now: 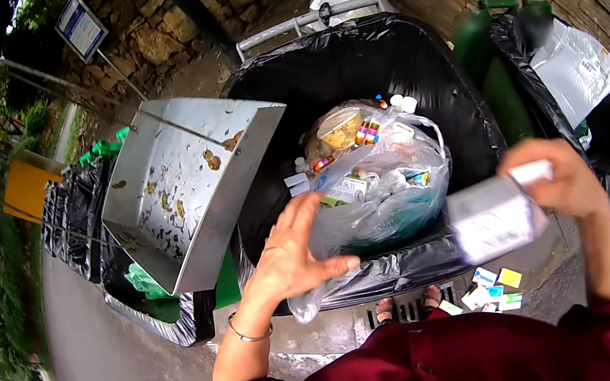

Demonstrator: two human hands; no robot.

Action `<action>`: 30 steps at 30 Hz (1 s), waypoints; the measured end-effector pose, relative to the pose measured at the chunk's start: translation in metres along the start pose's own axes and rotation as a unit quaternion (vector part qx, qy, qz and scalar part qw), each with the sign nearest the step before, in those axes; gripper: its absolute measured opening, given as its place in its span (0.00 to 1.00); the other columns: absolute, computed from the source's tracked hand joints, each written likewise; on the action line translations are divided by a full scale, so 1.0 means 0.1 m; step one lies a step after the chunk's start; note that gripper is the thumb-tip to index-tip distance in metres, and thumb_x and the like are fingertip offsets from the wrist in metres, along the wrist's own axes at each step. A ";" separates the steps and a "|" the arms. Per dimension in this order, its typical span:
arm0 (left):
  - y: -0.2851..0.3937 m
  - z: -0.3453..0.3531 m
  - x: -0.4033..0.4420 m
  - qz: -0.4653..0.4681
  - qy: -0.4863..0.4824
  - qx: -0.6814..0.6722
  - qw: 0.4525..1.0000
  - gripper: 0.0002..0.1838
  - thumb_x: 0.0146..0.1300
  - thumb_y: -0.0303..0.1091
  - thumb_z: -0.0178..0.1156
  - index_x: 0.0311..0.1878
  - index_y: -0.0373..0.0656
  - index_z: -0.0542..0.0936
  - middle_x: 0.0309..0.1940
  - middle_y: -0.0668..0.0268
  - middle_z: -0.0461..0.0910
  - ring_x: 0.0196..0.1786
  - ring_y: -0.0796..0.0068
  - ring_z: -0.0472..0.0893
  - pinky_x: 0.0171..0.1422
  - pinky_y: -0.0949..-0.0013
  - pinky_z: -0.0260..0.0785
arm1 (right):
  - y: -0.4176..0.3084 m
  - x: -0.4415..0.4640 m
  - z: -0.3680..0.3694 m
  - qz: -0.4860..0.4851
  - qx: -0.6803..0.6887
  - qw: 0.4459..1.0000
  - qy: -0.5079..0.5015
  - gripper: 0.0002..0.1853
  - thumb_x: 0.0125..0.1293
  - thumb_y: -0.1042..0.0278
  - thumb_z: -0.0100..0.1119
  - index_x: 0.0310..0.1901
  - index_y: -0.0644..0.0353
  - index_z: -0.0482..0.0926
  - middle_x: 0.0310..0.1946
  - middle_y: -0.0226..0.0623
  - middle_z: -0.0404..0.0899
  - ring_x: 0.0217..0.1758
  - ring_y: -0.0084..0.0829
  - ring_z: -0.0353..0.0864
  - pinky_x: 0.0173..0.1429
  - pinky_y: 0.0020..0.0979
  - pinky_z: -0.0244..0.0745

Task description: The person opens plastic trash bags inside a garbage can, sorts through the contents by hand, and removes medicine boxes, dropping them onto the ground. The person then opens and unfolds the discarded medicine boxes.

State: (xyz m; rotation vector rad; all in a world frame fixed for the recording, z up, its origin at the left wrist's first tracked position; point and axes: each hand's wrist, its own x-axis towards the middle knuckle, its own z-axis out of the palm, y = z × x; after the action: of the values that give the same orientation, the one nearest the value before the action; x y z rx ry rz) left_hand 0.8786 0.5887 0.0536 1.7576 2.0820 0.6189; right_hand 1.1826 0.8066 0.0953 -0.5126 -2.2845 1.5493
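Note:
A black-lined trash bin [346, 48] stands in front of me, with a torn clear plastic bag [402, 199] of trash inside it. Small bottles [366, 133], little boxes and a round yellowish container [340, 129] show in the bag. My left hand [291, 252], a bangle on its wrist, hovers at the bag's left side with fingers spread and thumb out. To the right of the bin, my right hand [562, 178] grips a white cardboard box [491, 219] by one end; motion blurs the box and its print cannot be read.
Several small cartons [490, 290] lie on the ground by my feet. A tilted metal dustpan [188, 181] with leaf scraps leans at the bin's left. More lined bins flank it, one holding a silver bag [577, 71]. Behind are a stone wall and a sign [81, 28].

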 end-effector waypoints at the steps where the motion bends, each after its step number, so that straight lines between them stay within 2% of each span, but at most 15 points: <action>1: 0.00 -0.02 -0.05 0.000 -0.023 0.018 1.000 0.49 0.37 0.47 0.76 0.62 0.35 0.64 0.58 0.46 0.66 0.63 0.50 0.65 0.66 0.58 0.59 | 0.00 -0.19 -0.13 0.027 -0.042 0.998 -0.030 0.22 0.42 0.77 0.61 0.45 0.62 0.78 0.33 0.34 0.80 0.38 0.24 0.79 0.45 0.25 0.73; 4: -0.11 -0.01 -0.31 0.003 -0.049 0.010 0.999 0.42 0.39 0.45 0.74 0.58 0.37 0.69 0.54 0.48 0.71 0.58 0.50 0.70 0.63 0.59 0.63 | -0.32 -0.51 -0.44 0.230 -0.126 0.951 -0.163 0.33 0.34 0.68 0.76 0.50 0.61 0.78 0.35 0.38 0.82 0.37 0.29 0.81 0.43 0.29 0.76; 6: -0.18 0.05 -0.44 0.014 -0.062 -0.003 0.998 0.38 0.40 0.43 0.73 0.55 0.38 0.72 0.51 0.50 0.74 0.55 0.50 0.73 0.61 0.59 0.65 | -0.38 -0.41 -0.38 0.181 -0.164 0.960 -0.133 0.35 0.34 0.65 0.78 0.51 0.59 0.78 0.35 0.38 0.82 0.36 0.31 0.82 0.42 0.30 0.77; 7: -0.21 0.09 -0.48 0.031 -0.004 -0.014 0.999 0.32 0.40 0.39 0.72 0.51 0.38 0.75 0.47 0.52 0.76 0.51 0.52 0.76 0.57 0.60 0.67 | -0.42 -0.35 -0.34 0.125 -0.196 0.968 -0.095 0.37 0.33 0.62 0.79 0.52 0.58 0.78 0.35 0.38 0.82 0.35 0.33 0.82 0.41 0.32 0.77; 10: -0.32 0.22 -0.50 0.147 0.115 -0.053 0.981 0.14 0.38 0.23 0.61 0.34 0.37 0.80 0.34 0.58 0.80 0.36 0.61 0.79 0.43 0.64 0.70 | -0.19 0.56 0.45 0.022 -0.191 0.975 -0.112 0.16 0.56 0.70 0.62 0.47 0.64 0.76 0.33 0.44 0.80 0.34 0.35 0.81 0.40 0.32 0.75; 12: -0.40 0.31 -0.54 0.189 0.174 -0.119 0.959 0.10 0.39 0.20 0.57 0.29 0.38 0.79 0.29 0.59 0.79 0.33 0.61 0.79 0.41 0.62 0.71 | 0.18 1.15 0.92 0.034 -0.198 0.957 -0.210 0.12 0.61 0.68 0.53 0.43 0.65 0.76 0.31 0.47 0.79 0.39 0.42 0.80 0.44 0.36 0.72; 14: -0.45 0.28 -0.50 0.227 0.163 -0.150 0.948 0.08 0.39 0.19 0.56 0.27 0.38 0.78 0.28 0.59 0.79 0.32 0.61 0.79 0.40 0.62 0.71 | 0.71 1.58 1.44 0.034 -0.264 0.928 -0.263 0.12 0.57 0.72 0.49 0.40 0.67 0.77 0.33 0.51 0.79 0.41 0.45 0.79 0.46 0.39 0.72; 16: -0.48 0.25 -0.49 0.263 0.152 -0.180 0.935 0.07 0.39 0.18 0.56 0.25 0.39 0.77 0.26 0.59 0.78 0.31 0.61 0.79 0.39 0.61 0.71 | 1.23 1.96 1.86 0.074 -0.431 0.847 -0.301 0.19 0.58 0.63 0.56 0.46 0.68 0.76 0.38 0.53 0.79 0.43 0.46 0.79 0.49 0.39 0.71; 19: -0.52 0.27 -0.52 0.306 0.109 -0.265 0.908 0.06 0.39 0.19 0.57 0.25 0.37 0.76 0.27 0.58 0.78 0.31 0.61 0.78 0.39 0.61 0.70 | 1.57 2.23 2.16 0.113 -0.488 0.819 -0.281 0.15 0.54 0.69 0.53 0.42 0.66 0.79 0.38 0.48 0.80 0.44 0.44 0.79 0.50 0.41 0.72; 20: -0.53 0.26 -0.51 0.328 0.099 -0.266 0.901 0.06 0.39 0.20 0.58 0.26 0.36 0.76 0.26 0.58 0.77 0.31 0.61 0.78 0.39 0.62 0.70 | 1.66 2.23 2.23 0.115 -0.487 0.816 -0.289 0.15 0.54 0.69 0.53 0.42 0.66 0.79 0.38 0.48 0.80 0.44 0.44 0.79 0.50 0.41 0.72; 22: -0.52 0.24 -0.50 0.337 0.073 -0.285 0.894 0.07 0.39 0.20 0.58 0.26 0.36 0.76 0.26 0.58 0.77 0.31 0.61 0.77 0.38 0.62 0.69 | 1.71 2.22 2.33 0.104 -0.530 0.828 -0.148 0.18 0.53 0.66 0.55 0.46 0.63 0.78 0.43 0.45 0.80 0.45 0.44 0.78 0.48 0.43 0.72; 24: -0.53 0.24 -0.51 0.339 0.067 -0.277 0.897 0.10 0.38 0.26 0.59 0.28 0.36 0.74 0.29 0.61 0.74 0.35 0.66 0.75 0.43 0.63 0.67 | 1.78 2.26 2.28 0.140 -0.542 0.801 -0.213 0.18 0.53 0.65 0.54 0.45 0.62 0.77 0.45 0.47 0.78 0.45 0.46 0.78 0.46 0.44 0.72; 26: -0.54 0.24 -0.51 0.341 0.037 -0.279 0.897 0.10 0.39 0.28 0.59 0.29 0.36 0.74 0.29 0.61 0.74 0.36 0.66 0.74 0.43 0.63 0.66 | 1.91 2.23 2.18 0.031 -0.485 0.861 -0.147 0.15 0.53 0.64 0.53 0.40 0.63 0.77 0.42 0.50 0.78 0.45 0.47 0.77 0.46 0.45 0.72; 28: -0.54 0.24 -0.51 0.341 0.031 -0.281 0.896 0.11 0.39 0.29 0.59 0.29 0.36 0.74 0.29 0.62 0.73 0.35 0.66 0.74 0.44 0.64 0.66 | 1.54 2.21 2.03 0.078 -0.480 0.843 -0.229 0.13 0.54 0.66 0.51 0.38 0.64 0.76 0.38 0.51 0.78 0.44 0.49 0.77 0.46 0.44 0.72; 30: -0.53 0.25 -0.51 0.331 0.044 -0.276 0.901 0.11 0.39 0.28 0.59 0.29 0.36 0.74 0.29 0.62 0.74 0.35 0.67 0.75 0.43 0.65 0.67 | 1.47 2.07 1.84 0.022 -0.434 0.858 -0.275 0.11 0.55 0.70 0.52 0.38 0.67 0.75 0.34 0.51 0.79 0.43 0.51 0.77 0.45 0.42 0.72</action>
State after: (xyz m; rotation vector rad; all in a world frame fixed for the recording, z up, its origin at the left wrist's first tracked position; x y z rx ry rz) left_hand 0.8562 0.5334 0.0037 2.0551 1.1166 1.3357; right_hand 0.9309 0.8044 -0.0917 -0.3333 -3.4093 0.6059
